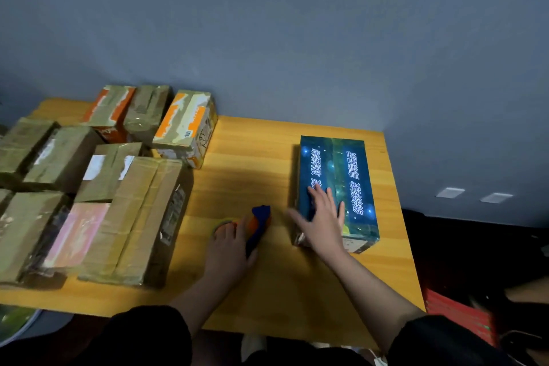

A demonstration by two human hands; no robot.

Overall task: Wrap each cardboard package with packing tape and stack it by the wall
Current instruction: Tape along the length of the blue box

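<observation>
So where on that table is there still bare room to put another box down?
Bare wooden table shows between the taped brown packages on the left and the blue box, behind the left hand on the tape dispenser. Another bare strip runs along the near edge, around the forearms. The left side is crowded; the right hand lies on the blue box.

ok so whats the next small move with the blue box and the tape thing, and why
Probably lift the tape dispenser across to the near end of the blue box and start a strip there. The left hand already grips the dispenser on the table, and the right hand lies flat on the box, steadying it.
</observation>
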